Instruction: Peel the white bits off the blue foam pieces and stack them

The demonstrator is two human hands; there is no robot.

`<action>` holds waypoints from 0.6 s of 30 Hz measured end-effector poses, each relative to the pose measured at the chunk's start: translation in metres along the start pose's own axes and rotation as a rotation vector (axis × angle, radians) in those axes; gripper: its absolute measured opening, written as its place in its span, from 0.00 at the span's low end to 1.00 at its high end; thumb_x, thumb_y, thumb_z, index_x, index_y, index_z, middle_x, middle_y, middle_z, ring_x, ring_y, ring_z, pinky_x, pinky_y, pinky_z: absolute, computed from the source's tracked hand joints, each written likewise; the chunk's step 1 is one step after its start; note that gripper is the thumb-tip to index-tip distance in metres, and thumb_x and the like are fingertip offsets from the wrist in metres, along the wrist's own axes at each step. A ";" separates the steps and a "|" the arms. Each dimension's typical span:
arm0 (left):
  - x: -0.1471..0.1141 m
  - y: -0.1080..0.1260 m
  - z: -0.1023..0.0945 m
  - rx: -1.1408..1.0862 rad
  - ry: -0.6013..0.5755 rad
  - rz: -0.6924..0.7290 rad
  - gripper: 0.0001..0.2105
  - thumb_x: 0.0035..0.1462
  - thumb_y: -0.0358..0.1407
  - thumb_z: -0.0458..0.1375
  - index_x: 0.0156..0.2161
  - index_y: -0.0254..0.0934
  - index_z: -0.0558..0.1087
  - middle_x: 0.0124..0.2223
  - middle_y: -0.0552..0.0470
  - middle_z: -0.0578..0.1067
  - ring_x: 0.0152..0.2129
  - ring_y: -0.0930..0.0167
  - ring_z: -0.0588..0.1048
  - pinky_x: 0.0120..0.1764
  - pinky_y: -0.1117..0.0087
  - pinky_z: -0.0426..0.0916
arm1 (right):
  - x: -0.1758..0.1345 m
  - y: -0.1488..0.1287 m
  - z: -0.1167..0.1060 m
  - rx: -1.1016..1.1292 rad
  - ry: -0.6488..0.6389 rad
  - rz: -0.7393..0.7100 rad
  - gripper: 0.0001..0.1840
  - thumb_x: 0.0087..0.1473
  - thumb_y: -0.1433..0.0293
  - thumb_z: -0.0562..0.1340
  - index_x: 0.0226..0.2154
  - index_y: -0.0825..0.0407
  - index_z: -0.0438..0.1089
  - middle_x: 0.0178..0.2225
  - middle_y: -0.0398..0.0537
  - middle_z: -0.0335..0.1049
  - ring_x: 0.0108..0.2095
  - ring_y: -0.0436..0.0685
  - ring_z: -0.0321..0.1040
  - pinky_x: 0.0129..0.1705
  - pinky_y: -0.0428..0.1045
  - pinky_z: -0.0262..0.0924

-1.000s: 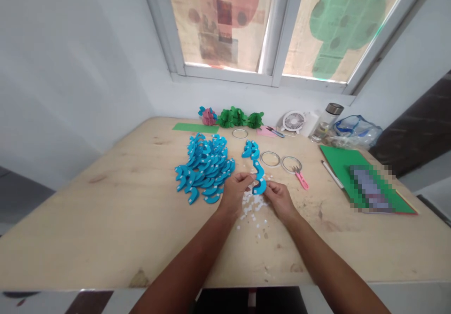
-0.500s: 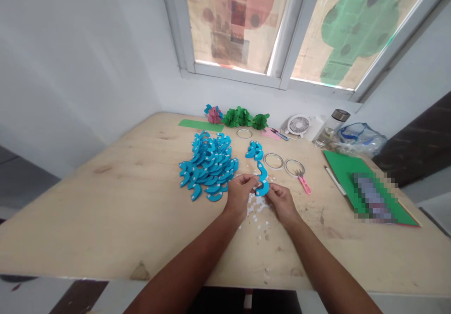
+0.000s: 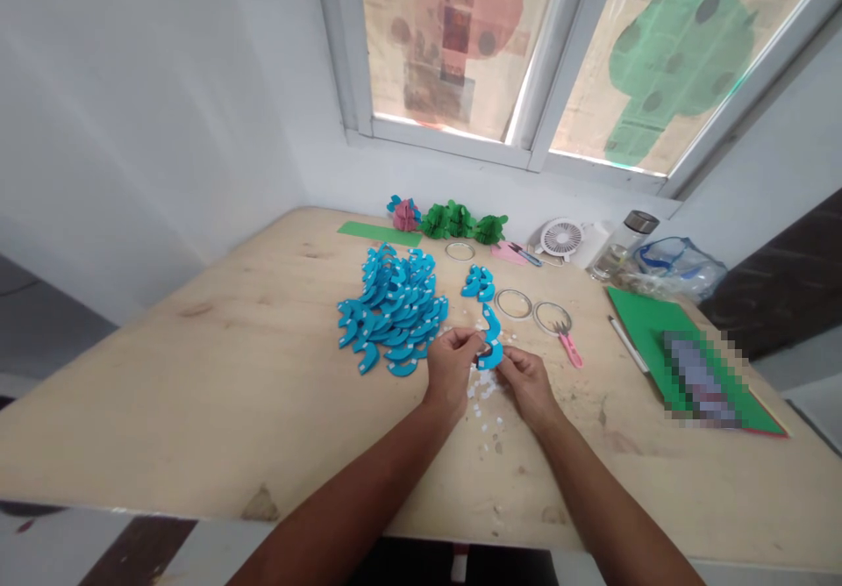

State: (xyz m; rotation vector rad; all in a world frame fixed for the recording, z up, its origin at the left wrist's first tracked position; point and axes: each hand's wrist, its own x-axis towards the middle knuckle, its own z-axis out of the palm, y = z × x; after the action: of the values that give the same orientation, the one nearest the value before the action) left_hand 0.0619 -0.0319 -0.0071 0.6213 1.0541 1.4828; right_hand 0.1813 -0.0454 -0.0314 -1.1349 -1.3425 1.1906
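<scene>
Between my two hands is a curved blue paper piece (image 3: 490,357) with small white squares at its ends. My left hand (image 3: 453,362) is closed, pinching this piece from the left. My right hand (image 3: 526,380) has thumb and finger pressed together at the piece's right edge. Another blue curved piece (image 3: 491,319) lies just beyond, its near end meeting or overlapping the held one; whether they are joined cannot be told. To the left spreads a large pile of similar blue pieces (image 3: 395,305). Small white paper scraps (image 3: 483,389) lie beneath and around my hands.
A small blue stack (image 3: 478,282), metal rings (image 3: 514,303) and pink-handled snips (image 3: 571,351) sit beyond my hands. Green paper decorations (image 3: 459,220), a white fan (image 3: 561,239) and a bottle (image 3: 622,244) line the back. On the right is a green board (image 3: 641,327) beside a pen (image 3: 628,344).
The view has shifted slightly, so the scene sits a little further right and lower. Both hands stay at the same blue piece, with hardly any movement of the fingers.
</scene>
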 end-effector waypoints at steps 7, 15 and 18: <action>-0.003 0.001 0.000 0.029 0.021 0.046 0.04 0.37 0.31 0.60 0.21 0.32 0.72 0.18 0.55 0.72 0.16 0.76 0.68 0.22 0.76 0.61 | -0.001 -0.004 0.001 -0.033 -0.006 -0.023 0.15 0.48 0.59 0.61 0.26 0.53 0.75 0.19 0.42 0.65 0.25 0.52 0.59 0.26 0.45 0.52; -0.005 -0.001 0.000 0.073 0.041 0.095 0.04 0.39 0.32 0.60 0.20 0.32 0.71 0.18 0.54 0.72 0.17 0.76 0.68 0.23 0.75 0.62 | -0.002 -0.005 0.000 -0.065 -0.013 -0.016 0.17 0.48 0.58 0.60 0.28 0.54 0.75 0.20 0.42 0.64 0.22 0.50 0.56 0.23 0.44 0.50; -0.005 -0.003 0.000 0.070 0.051 0.092 0.04 0.38 0.32 0.60 0.20 0.32 0.71 0.19 0.54 0.72 0.17 0.76 0.68 0.23 0.75 0.62 | -0.002 -0.006 0.000 -0.068 -0.014 -0.024 0.17 0.48 0.58 0.60 0.30 0.54 0.75 0.22 0.43 0.66 0.23 0.50 0.57 0.24 0.45 0.51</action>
State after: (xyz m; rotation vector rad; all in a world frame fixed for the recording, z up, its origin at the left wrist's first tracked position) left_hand 0.0645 -0.0366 -0.0083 0.6931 1.1334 1.5539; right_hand 0.1811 -0.0482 -0.0257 -1.1575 -1.4127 1.1445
